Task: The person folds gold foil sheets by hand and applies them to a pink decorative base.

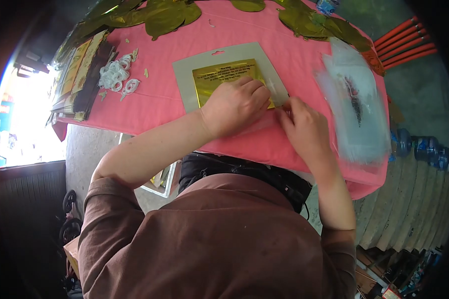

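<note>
A grey card with a hanging slot at its top lies on the pink-covered table in front of me. On it rests a folded gold foil packet with printed warning text, and a sheen of clear plastic bag shows beside it. My left hand is over the packet's lower part, fingers curled; what they grip is hidden. At the card's lower right corner my right hand is closed, its thumb and fingers pinching what looks like the edge of the clear plastic.
A stack of printed cards stands at the left, beside white ribbon coils. Clear plastic bags are piled at the right. Gold foil balloons lie along the far edge. Large water bottles stand beyond the table's right side.
</note>
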Available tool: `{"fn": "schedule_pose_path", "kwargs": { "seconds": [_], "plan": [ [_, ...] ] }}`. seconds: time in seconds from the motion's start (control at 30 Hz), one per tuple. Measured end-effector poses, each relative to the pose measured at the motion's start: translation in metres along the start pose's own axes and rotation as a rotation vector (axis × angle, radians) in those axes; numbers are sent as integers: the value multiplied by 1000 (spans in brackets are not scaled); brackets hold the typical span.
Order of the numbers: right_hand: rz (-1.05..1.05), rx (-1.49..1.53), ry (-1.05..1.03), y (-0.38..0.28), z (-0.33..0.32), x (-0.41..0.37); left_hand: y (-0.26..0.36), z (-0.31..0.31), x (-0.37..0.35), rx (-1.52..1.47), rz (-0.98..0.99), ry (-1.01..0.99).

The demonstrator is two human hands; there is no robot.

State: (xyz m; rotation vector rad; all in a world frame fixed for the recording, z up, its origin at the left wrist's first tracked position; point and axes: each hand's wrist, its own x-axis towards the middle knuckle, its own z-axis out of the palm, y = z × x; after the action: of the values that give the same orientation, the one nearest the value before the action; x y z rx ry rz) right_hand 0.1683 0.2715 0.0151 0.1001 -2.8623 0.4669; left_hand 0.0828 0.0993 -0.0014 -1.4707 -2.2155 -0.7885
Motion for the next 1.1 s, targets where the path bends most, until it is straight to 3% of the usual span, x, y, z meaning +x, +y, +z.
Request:
{"fn": "schedule_pose_path", "kwargs": {
  "seconds": [0.13, 0.23, 0.5, 0.57, 0.67, 0.8, 0.87, 1.1],
  "plan": [
    [-37, 250, -57, 9, -14, -4, 1, -2, 1, -10, 13, -4],
    [-132, 146, 72, 13, 1, -3, 2, -3, 2, -29, 17, -21],
    [-183, 10, 98, 11, 2, -2, -3, -15, 2, -148, -3, -58],
    [-203, 62, 122, 12, 1, -4, -8, -37, 2, -414, -177, -189],
    [-228, 144, 139, 3, -6, -9, -27, -62, -8, -435, -279, -60],
    [-413, 187, 130, -20, -5, -12, -43, -68, -37, -321, -232, -90],
    [-482, 201, 103, -31, 2, -11, -41, -64, -49, -60, -185, -178],
    [-542, 128, 43, -46, 14, -4, -44, -58, -55, -55, -222, -237]
  ]
}}
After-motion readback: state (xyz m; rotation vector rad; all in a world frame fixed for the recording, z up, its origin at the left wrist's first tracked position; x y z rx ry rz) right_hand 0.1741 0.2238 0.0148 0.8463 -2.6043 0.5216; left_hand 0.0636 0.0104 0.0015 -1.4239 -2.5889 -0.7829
